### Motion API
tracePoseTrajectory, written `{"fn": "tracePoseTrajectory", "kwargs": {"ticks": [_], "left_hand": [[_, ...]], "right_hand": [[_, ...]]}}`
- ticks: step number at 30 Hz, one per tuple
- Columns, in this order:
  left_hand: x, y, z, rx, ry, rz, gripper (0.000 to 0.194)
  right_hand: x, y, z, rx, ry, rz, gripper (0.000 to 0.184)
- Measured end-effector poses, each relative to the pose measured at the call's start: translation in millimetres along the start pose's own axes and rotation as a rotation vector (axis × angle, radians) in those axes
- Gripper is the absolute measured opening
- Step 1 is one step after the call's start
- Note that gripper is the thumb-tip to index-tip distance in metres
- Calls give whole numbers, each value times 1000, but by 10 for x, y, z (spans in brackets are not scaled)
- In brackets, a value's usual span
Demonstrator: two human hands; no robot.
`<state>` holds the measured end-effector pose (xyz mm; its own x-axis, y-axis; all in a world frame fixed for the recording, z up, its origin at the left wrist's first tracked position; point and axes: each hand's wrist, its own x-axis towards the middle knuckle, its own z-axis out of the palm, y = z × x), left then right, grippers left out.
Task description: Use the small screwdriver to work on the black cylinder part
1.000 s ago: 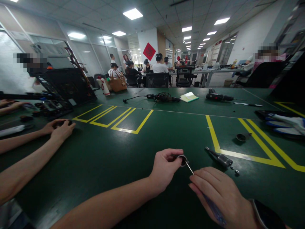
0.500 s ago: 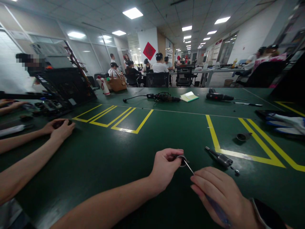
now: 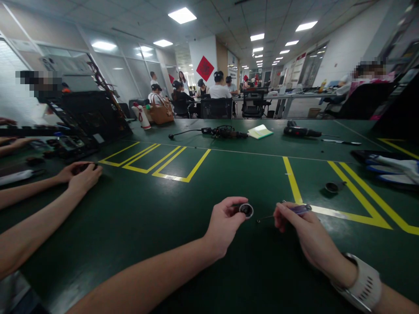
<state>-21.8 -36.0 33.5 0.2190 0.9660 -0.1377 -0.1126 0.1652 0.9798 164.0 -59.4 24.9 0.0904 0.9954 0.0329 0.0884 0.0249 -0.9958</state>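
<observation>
My left hand (image 3: 224, 226) is closed around a small round metal housing (image 3: 246, 211), its open end turned toward me and a dark hollow showing inside. To its right, my right hand (image 3: 303, 233) grips a screwdriver (image 3: 300, 209) with a clear purple handle. The thin shaft points left, apart from the housing. At its tip sits a tiny ring-like part (image 3: 258, 221); whether it hangs on the tip or lies on the table, I cannot tell. A dark metal cup-shaped part (image 3: 333, 187) lies farther right. The dark cylindrical tool part is mostly hidden behind my right hand.
Yellow tape (image 3: 187, 179) marks boxes on the green table (image 3: 157, 226). Toward the back lie a corded tool (image 3: 225, 131), a notepad (image 3: 260, 131), a power drill (image 3: 301, 130) and a pen (image 3: 341, 142). Gloves (image 3: 393, 170) are at right. A co-worker's hands (image 3: 83, 176) are at left.
The screwdriver has come out of the housing. My right hand has moved up and turned, so the handle points right. My left hand has tilted the housing's opening toward me.
</observation>
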Motion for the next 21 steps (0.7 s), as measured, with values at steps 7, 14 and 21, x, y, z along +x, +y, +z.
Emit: {"fn": "tracePoseTrajectory", "kwargs": {"ticks": [7, 14, 21], "left_hand": [[4, -21, 8, -16, -1, -6, 31], [28, -23, 17, -26, 19, 25, 31], [-3, 29, 23, -18, 21, 13, 29]], "right_hand": [[7, 12, -11, -118, -44, -12, 43], [-10, -6, 30, 27, -54, 137, 41], [-72, -77, 22, 383, -97, 109, 30]]}}
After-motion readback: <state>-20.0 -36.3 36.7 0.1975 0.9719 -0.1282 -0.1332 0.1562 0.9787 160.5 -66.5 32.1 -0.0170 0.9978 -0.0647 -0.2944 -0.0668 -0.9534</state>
